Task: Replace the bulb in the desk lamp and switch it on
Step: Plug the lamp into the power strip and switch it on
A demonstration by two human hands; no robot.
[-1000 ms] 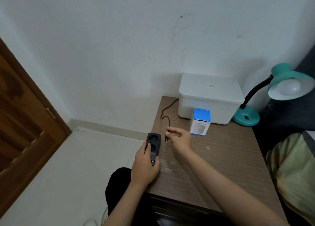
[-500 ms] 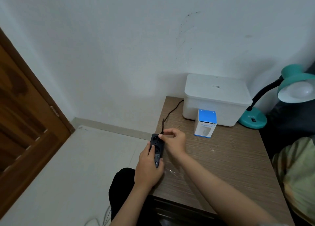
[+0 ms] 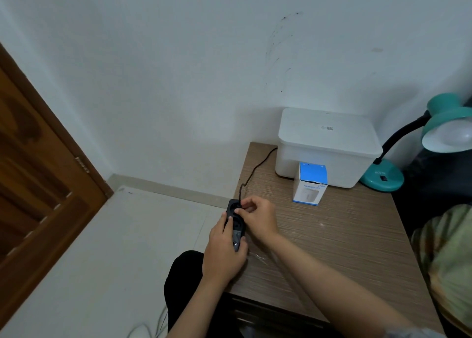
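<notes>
Your left hand (image 3: 224, 253) is wrapped around the near end of the black power strip (image 3: 236, 224), fingers curled under it and the thumb lying along its top face, so the grip is closed snugly on the strip. The strip sits at the left edge of the wooden table (image 3: 344, 248), its far end pointing toward the wall.

Your right hand (image 3: 258, 216) is at the strip's far socket, fingers bunched tight with thumb and forefinger pinched together on the plug (image 3: 239, 205) of the black cord (image 3: 255, 168). The plug is mostly hidden by your fingertips, so you cannot tell how deep it sits in the socket. The cord runs from your fingers back across the table and passes behind the white box (image 3: 329, 146).

The desk lamp (image 3: 434, 138) stands at the back right corner of the table, well apart from both hands. Its teal base (image 3: 383, 178) rests just beside the white box, the black neck curves up, and the teal shade faces you with a white bulb (image 3: 457, 136) seated inside it. A small blue and white carton (image 3: 310, 184) stands upright in front of the white box
</notes>
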